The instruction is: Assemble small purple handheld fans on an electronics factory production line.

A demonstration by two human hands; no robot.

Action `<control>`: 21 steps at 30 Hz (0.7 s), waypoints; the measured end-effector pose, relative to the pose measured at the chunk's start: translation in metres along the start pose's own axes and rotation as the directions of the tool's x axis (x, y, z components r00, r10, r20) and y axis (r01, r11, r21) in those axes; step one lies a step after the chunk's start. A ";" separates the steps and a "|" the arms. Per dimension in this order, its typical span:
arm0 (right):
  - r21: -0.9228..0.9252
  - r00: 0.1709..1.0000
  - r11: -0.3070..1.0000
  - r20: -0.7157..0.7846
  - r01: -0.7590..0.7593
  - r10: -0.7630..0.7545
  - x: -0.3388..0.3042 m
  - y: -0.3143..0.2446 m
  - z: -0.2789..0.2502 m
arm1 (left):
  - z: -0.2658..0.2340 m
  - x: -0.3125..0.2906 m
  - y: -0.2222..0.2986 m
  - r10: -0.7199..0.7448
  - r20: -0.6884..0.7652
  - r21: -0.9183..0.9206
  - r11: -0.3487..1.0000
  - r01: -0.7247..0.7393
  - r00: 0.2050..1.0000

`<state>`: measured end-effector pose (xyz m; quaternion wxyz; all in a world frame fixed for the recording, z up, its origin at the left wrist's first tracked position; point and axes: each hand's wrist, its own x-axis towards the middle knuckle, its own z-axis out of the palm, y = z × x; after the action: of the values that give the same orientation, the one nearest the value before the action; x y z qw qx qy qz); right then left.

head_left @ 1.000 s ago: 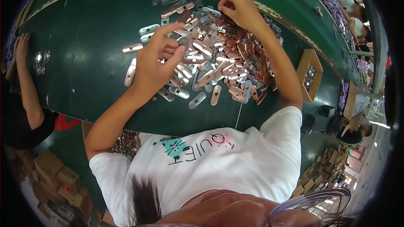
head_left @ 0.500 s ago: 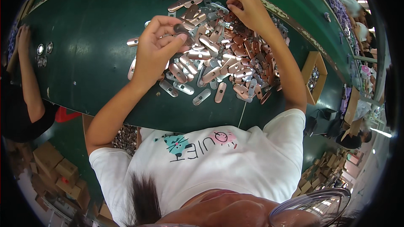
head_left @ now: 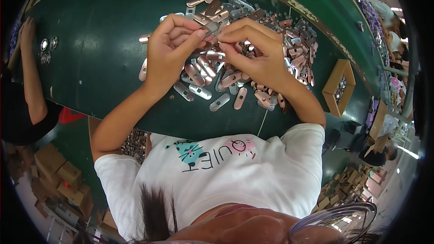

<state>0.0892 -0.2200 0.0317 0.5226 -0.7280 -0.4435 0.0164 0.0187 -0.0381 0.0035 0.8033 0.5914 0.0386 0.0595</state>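
Over a heap of rounded oblong metal plates (head_left: 240, 98), coppery and silver with a small square hole, both hands meet. My left hand (head_left: 168, 52) pinches a dark grey oblong plate (head_left: 210, 28) between thumb and fingers, tilted up off the heap. My right hand (head_left: 257, 52) is closed in a pinch at the plate's right end, its thumb and forefinger tips together. Whatever it holds is too small or too hidden to name. Several plates lie beneath and around both wrists.
A green table (head_left: 104, 63) carries the heap. Small round metal rings (head_left: 44, 44) lie at its left, near another person's arm (head_left: 32, 77). At the right stands a cardboard box (head_left: 332, 88) of small metal parts. Cardboard boxes (head_left: 68, 178) are stacked on the floor at lower left.
My right hand has come from the far side of the heap, left and nearer, to the plate in my left hand. The left hand keeps its hold, and the plate is turned.
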 end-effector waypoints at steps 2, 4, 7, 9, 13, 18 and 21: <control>0.013 0.999 1.000 -0.026 0.027 -0.027 0.000 0.001 0.005 | 0.001 0.001 0.001 -0.028 0.010 -0.034 0.999 0.029 1.000; 0.166 0.988 0.979 -0.075 -0.119 0.133 -0.003 0.002 0.011 | 0.002 0.000 0.000 -0.143 0.066 -0.056 0.988 0.147 0.988; 0.196 0.981 0.965 -0.050 -0.173 0.186 -0.004 0.003 0.007 | 0.004 -0.004 -0.008 -0.113 0.046 -0.087 0.989 0.117 0.993; 0.152 0.987 0.976 -0.008 -0.156 0.159 -0.003 0.004 0.006 | 0.003 -0.005 -0.010 -0.110 0.047 -0.099 0.988 0.115 0.993; 0.107 0.986 0.981 -0.020 -0.164 0.167 -0.005 0.010 0.007 | 0.003 -0.005 -0.009 -0.146 0.071 -0.028 0.989 0.148 0.987; 0.124 0.983 0.977 -0.035 -0.172 0.178 -0.005 0.013 0.009 | 0.000 -0.004 -0.014 -0.103 0.096 0.015 0.995 0.102 0.990; -0.087 0.999 0.996 -0.039 -0.027 0.024 -0.005 0.010 0.008 | 0.002 -0.005 -0.009 -0.173 0.101 -0.013 0.984 0.175 0.980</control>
<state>0.0886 -0.2177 0.0181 0.4981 -0.7561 -0.4243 -0.0105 0.0147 -0.0430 -0.0049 0.8127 0.5792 0.0496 -0.0402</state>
